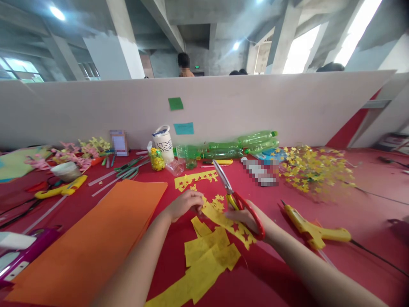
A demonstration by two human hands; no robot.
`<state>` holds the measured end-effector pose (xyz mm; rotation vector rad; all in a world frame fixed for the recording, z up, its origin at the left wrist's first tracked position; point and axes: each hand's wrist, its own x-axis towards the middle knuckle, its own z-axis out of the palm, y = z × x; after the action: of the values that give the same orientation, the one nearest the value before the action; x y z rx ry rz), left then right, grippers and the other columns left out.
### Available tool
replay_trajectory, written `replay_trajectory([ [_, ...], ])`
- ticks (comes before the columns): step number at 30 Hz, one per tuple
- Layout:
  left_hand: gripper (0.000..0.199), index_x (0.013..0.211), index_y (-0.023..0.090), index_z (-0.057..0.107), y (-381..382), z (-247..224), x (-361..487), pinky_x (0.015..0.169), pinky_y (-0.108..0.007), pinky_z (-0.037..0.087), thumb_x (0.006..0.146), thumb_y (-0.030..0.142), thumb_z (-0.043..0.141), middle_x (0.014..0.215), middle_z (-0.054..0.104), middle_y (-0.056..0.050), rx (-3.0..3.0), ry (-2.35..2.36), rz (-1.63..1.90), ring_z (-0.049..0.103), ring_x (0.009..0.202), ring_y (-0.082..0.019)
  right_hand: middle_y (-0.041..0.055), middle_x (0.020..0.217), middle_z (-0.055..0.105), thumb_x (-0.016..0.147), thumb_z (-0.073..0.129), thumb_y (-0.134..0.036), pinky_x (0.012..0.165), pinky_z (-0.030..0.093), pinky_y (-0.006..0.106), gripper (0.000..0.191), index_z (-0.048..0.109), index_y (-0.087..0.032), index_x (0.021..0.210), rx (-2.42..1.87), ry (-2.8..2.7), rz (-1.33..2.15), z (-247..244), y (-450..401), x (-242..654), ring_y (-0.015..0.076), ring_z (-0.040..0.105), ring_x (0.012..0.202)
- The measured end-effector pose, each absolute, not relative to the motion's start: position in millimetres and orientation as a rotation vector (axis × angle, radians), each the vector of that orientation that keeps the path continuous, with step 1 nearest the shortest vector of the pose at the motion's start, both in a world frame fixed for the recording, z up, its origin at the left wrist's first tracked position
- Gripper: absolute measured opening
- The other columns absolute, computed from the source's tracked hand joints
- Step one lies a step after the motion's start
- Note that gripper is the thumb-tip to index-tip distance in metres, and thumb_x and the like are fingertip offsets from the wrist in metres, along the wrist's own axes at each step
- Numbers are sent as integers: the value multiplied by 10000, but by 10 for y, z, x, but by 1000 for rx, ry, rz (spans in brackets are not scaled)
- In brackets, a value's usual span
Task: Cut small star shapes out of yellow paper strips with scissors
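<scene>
My left hand (pixel 188 205) is closed, with its fingertips pinching the upper left end of a yellow strip (pixel 223 221) that has star-shaped holes near its right end. Red-handled scissors (pixel 238 200) are in my right hand (pixel 244 214), blades pointing up and away, and the strip passes beneath this hand. Small yellow cut stars (pixel 217 204) lie on the red table between the hands. Below them several yellow pieces (pixel 207 256) overlap in a loose pile. Another punched yellow strip (pixel 196 179) rests farther back.
Orange sheets (pixel 92 238) cover the left. Yellow glue guns lie left (pixel 64 187) and right (pixel 316 228). Green plastic bottles (pixel 226 149) and a white cup (pixel 162 143) stand or lie by the white partition (pixel 223 102). Yellow star sprays (pixel 315 168) are back right. A person (pixel 184 64) is beyond.
</scene>
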<state>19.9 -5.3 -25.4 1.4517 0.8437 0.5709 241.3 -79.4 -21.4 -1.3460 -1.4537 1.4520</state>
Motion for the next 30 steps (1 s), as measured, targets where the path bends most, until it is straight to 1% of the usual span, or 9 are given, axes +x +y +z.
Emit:
replay_trajectory([
  [2, 206, 525, 189, 568, -32, -277, 155, 560, -250, 454, 719, 257, 562, 626, 570, -12, 1626, 894, 541, 558, 578, -151, -84, 446, 404, 712, 605, -243, 372, 258, 186, 245, 391, -202, 600, -1384, -1556, 1467, -223, -805, 2399, 65, 359, 371],
  [5, 213, 515, 176, 571, -10, -294, 132, 585, -219, 431, 715, 249, 571, 800, 627, -38, 1765, 1010, 781, 573, 683, -142, -94, 373, 395, 720, 557, -211, 353, 239, 188, 197, 394, -210, 609, -1419, -1645, 1539, -232, -823, 2371, 72, 342, 325],
  [7, 203, 584, 177, 607, -22, -313, 146, 512, -209, 391, 750, 268, 534, 711, 616, -28, 1649, 989, 792, 548, 593, -124, -87, 398, 431, 723, 579, -220, 373, 263, 183, 201, 408, -205, 617, -1452, -1708, 1475, -237, -828, 2360, 73, 374, 351],
  [9, 202, 663, 178, 634, -64, -339, 181, 424, -206, 326, 771, 287, 503, 564, 568, -4, 1517, 911, 649, 510, 474, -115, -69, 451, 486, 734, 601, -248, 401, 293, 182, 201, 436, -196, 631, -1482, -1773, 1394, -242, -826, 2356, 80, 426, 394],
  [14, 173, 678, 169, 658, -197, -353, 284, 377, -203, 299, 741, 249, 518, 470, 529, 23, 1534, 842, 383, 490, 386, -104, -46, 507, 525, 772, 603, -348, 452, 331, 198, 236, 484, -185, 651, -1493, -1809, 1233, -257, -804, 2345, 106, 480, 468],
  [16, 185, 663, 166, 666, -222, -329, 310, 371, -202, 279, 739, 245, 518, 460, 522, 28, 1559, 838, 379, 456, 369, -91, -58, 487, 491, 752, 628, -369, 430, 309, 196, 254, 489, -186, 645, -1535, -1735, 1152, -257, -796, 2331, 96, 445, 441],
  [20, 204, 630, 164, 668, -256, -308, 373, 397, -202, 290, 747, 250, 526, 431, 514, 27, 1597, 823, 361, 417, 372, -85, -87, 401, 426, 797, 566, -391, 363, 282, 193, 223, 519, -192, 707, -1494, -1542, 1364, -233, -806, 2294, 78, 364, 325],
  [25, 176, 615, 168, 655, -317, -351, 458, 430, -205, 323, 735, 212, 534, 470, 538, 13, 1606, 798, 325, 440, 406, -90, -97, 379, 414, 766, 560, -257, 345, 257, 180, 168, 455, -203, 647, -1454, -1538, 1362, -236, -834, 2245, 67, 362, 303],
  [30, 174, 707, 169, 660, -348, -343, 488, 443, -202, 371, 779, 292, 560, 562, 600, -7, 1576, 776, 396, 517, 458, -106, -85, 424, 424, 764, 519, -213, 341, 282, 173, 136, 472, -195, 637, -1429, -1447, 1294, -239, -846, 2224, 63, 385, 315],
])
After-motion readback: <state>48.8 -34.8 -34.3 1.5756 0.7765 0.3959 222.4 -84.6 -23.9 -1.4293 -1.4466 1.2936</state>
